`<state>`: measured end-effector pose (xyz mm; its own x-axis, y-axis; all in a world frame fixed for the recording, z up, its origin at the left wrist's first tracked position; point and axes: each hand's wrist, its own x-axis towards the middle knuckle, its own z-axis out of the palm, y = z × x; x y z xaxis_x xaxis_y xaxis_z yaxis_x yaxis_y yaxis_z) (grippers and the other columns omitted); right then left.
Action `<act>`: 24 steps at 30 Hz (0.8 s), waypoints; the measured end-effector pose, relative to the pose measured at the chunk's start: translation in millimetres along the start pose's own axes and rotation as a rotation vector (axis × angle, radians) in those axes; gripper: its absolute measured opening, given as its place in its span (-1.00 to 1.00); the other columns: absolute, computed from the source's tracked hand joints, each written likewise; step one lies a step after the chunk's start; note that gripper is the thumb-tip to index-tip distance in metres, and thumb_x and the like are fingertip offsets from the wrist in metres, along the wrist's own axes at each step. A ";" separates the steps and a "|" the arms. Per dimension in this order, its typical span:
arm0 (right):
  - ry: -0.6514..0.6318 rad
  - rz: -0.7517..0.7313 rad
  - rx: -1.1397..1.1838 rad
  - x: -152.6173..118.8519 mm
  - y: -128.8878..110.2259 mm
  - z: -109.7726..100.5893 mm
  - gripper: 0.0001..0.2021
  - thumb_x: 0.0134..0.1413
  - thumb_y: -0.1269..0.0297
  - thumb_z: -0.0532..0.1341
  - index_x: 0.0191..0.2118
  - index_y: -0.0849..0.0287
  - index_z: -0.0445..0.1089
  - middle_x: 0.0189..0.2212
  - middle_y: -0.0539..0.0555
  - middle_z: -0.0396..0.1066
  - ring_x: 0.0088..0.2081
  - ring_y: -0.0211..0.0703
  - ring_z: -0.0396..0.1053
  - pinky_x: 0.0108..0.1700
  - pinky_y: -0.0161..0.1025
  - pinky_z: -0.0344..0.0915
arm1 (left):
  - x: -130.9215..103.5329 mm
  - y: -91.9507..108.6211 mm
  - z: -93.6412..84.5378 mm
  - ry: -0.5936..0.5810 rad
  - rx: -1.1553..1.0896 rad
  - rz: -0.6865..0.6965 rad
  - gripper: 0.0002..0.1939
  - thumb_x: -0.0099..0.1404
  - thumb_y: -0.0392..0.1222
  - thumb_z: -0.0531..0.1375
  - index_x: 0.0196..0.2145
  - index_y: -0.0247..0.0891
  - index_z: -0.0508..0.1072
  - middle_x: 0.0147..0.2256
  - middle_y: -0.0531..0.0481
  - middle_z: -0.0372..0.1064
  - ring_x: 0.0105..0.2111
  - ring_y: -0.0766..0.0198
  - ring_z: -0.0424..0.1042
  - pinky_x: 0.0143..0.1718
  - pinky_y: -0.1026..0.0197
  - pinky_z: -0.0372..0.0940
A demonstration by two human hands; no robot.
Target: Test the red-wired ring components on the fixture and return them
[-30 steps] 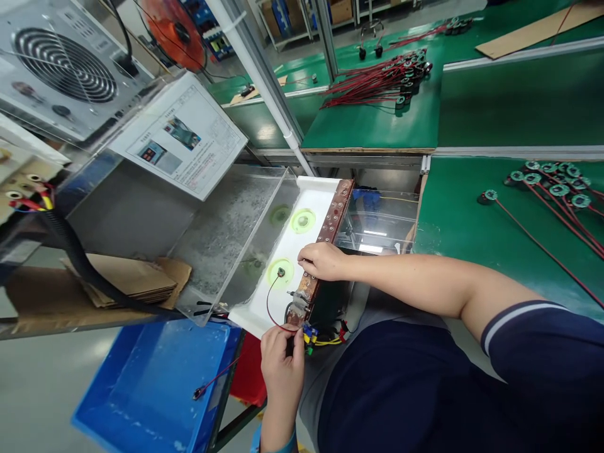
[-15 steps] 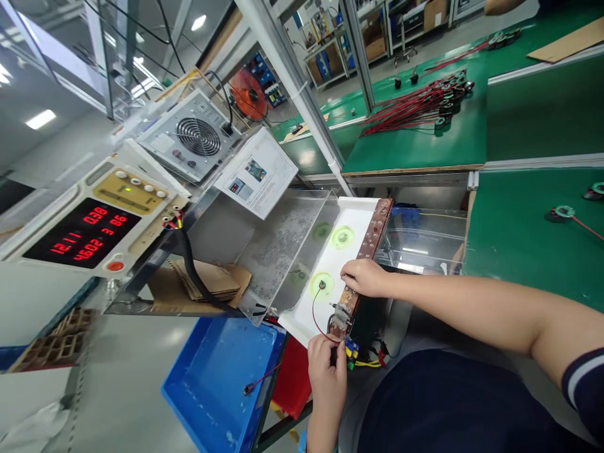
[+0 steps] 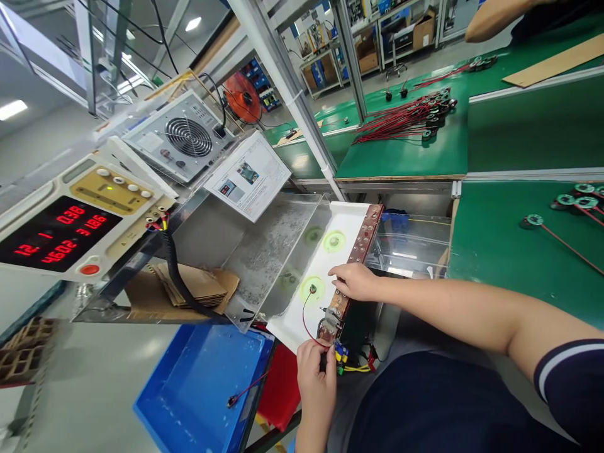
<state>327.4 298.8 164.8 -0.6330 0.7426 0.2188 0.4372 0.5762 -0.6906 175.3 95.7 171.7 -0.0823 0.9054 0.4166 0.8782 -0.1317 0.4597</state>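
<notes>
My white panel (image 3: 349, 219) and the green tabletop (image 3: 491, 258)
On the panel I see two yellow-green rings (image 3: 334, 241), a small round part (image 3: 312, 289) within the lower one, its red lead (image 3: 306, 319) curving over the white, and a brown studded strip (image 3: 363, 237) along one edge; on the tabletop at my right lie round parts (image 3: 586, 202) with red wires (image 3: 570, 249)

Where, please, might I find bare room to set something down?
Bare patches: the blue bin, picture-left of its wired part; the nearer green bench, between the clear plastic and lone disc. It is crowded around the brown strip, with the right hand, left hand, red wire and coloured connectors.
</notes>
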 end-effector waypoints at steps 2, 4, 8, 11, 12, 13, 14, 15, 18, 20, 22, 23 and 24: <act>-0.011 0.009 0.000 -0.3 -1.4 -1.7 -0.70 0.22 0.37 0.19 0.04 0.24 0.46 -0.21 0.18 0.56 -0.16 -0.06 0.50 -0.11 -0.18 0.31 | 0.5 0.0 0.3 0.005 0.000 0.004 -0.85 0.36 -0.29 0.16 -0.38 -0.15 0.31 -0.37 -0.03 0.36 -0.27 0.14 0.35 -0.21 0.09 0.30; -0.018 0.009 -0.007 -0.3 -2.1 -2.9 -0.70 0.23 0.36 0.18 0.05 0.24 0.46 -0.20 0.19 0.56 -0.14 -0.05 0.50 -0.10 -0.17 0.31 | 1.3 -0.9 0.5 0.007 -0.002 0.004 -0.85 0.36 -0.28 0.16 -0.39 -0.15 0.31 -0.37 -0.03 0.36 -0.27 0.14 0.36 -0.21 0.09 0.30; -0.018 0.007 -0.024 0.3 -2.1 -3.0 -0.72 0.23 0.36 0.18 0.02 0.24 0.47 -0.19 0.19 0.56 -0.13 -0.05 0.50 -0.09 -0.17 0.32 | 3.1 -2.8 0.7 -0.004 -0.014 0.011 -0.84 0.37 -0.26 0.15 -0.40 -0.15 0.32 -0.37 -0.04 0.37 -0.28 0.13 0.37 -0.22 0.09 0.31; -0.019 0.011 -0.037 -0.3 -1.1 -1.6 -0.73 0.23 0.36 0.19 0.01 0.24 0.48 -0.17 0.19 0.56 -0.12 -0.05 0.50 -0.07 -0.16 0.33 | 3.2 -1.5 0.1 -0.007 -0.035 0.015 -0.83 0.36 -0.25 0.16 -0.42 -0.16 0.33 -0.38 -0.04 0.38 -0.28 0.14 0.37 -0.22 0.12 0.30; -0.021 0.011 -0.043 -0.8 -0.4 -1.0 -0.73 0.23 0.36 0.19 0.01 0.24 0.48 -0.16 0.19 0.56 -0.11 -0.04 0.50 -0.06 -0.16 0.33 | 3.3 -0.8 -0.8 -0.003 -0.047 0.007 -0.83 0.36 -0.24 0.16 -0.42 -0.16 0.34 -0.38 -0.03 0.38 -0.28 0.15 0.36 -0.22 0.14 0.30; -0.022 0.010 -0.048 -1.3 0.3 -0.5 -0.73 0.23 0.36 0.19 0.01 0.24 0.48 -0.16 0.19 0.56 -0.10 -0.03 0.50 -0.05 -0.15 0.34 | 3.9 -0.5 -2.1 -0.004 -0.064 -0.005 -0.84 0.36 -0.23 0.16 -0.42 -0.17 0.35 -0.39 -0.03 0.39 -0.28 0.16 0.36 -0.22 0.15 0.29; -0.023 0.009 -0.052 -1.6 0.9 0.0 -0.73 0.23 0.35 0.19 0.00 0.24 0.48 -0.16 0.18 0.56 -0.10 -0.03 0.50 -0.05 -0.15 0.34 | 5.1 -1.1 -4.0 -0.014 -0.091 -0.021 -0.84 0.36 -0.22 0.16 -0.42 -0.17 0.37 -0.39 -0.03 0.39 -0.28 0.17 0.37 -0.22 0.16 0.29; -0.023 0.010 -0.054 -1.4 1.1 0.5 -0.74 0.23 0.35 0.19 0.00 0.24 0.48 -0.16 0.18 0.56 -0.10 -0.04 0.50 -0.04 -0.15 0.35 | 7.0 -3.2 -6.3 -0.033 -0.128 -0.044 -0.83 0.36 -0.19 0.16 -0.41 -0.18 0.39 -0.38 -0.03 0.40 -0.28 0.18 0.37 -0.22 0.17 0.30; -0.019 0.012 -0.075 5.3 -5.1 3.4 -0.76 0.25 0.35 0.17 -0.03 0.22 0.49 -0.13 0.17 0.55 -0.09 -0.08 0.50 -0.01 -0.18 0.36 | 17.6 -20.9 -12.9 -0.062 -0.268 -0.177 -0.79 0.32 -0.07 0.19 -0.43 -0.20 0.44 -0.39 -0.04 0.45 -0.31 0.19 0.42 -0.22 0.18 0.31; -0.051 -0.019 -0.136 17.7 -16.0 9.2 -0.77 0.25 0.34 0.16 -0.05 0.22 0.49 -0.10 0.17 0.54 -0.07 -0.08 0.50 -0.01 -0.19 0.38 | 27.9 -40.5 -13.0 0.024 -0.343 -0.352 -0.71 0.22 0.07 0.21 -0.44 -0.22 0.46 -0.39 -0.06 0.49 -0.33 0.16 0.45 -0.23 0.17 0.34; -0.142 -0.081 -0.251 37.9 -29.3 19.7 -0.77 0.22 0.31 0.18 -0.07 0.22 0.49 -0.12 0.19 0.53 -0.07 -0.04 0.50 -0.06 -0.18 0.41 | 39.0 -60.1 -7.7 0.127 -0.392 -0.539 -0.59 0.13 0.19 0.20 -0.42 -0.25 0.48 -0.38 -0.11 0.52 -0.34 0.11 0.48 -0.26 0.13 0.36; -0.210 -0.112 -0.321 50.4 -35.3 26.6 -0.77 0.19 0.29 0.19 -0.10 0.23 0.50 -0.14 0.21 0.53 -0.09 0.00 0.50 -0.12 -0.16 0.43 | 44.0 -68.0 -3.9 0.152 -0.398 -0.596 -0.54 0.10 0.25 0.17 -0.43 -0.26 0.49 -0.38 -0.13 0.53 -0.37 0.09 0.48 -0.29 0.11 0.37; -0.269 -0.114 -0.385 63.9 -40.3 34.3 -0.77 0.15 0.29 0.22 -0.11 0.22 0.51 -0.15 0.21 0.53 -0.11 0.02 0.51 -0.19 -0.16 0.45 | 48.1 -74.1 -0.1 0.151 -0.391 -0.620 -0.50 0.09 0.28 0.13 -0.45 -0.27 0.50 -0.39 -0.14 0.53 -0.42 0.09 0.48 -0.32 0.09 0.37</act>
<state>247.4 311.2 182.9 -0.8112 0.5819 0.0569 0.5280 0.7709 -0.3563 106.3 149.0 157.7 -0.5963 0.7987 0.0802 0.4201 0.2253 0.8791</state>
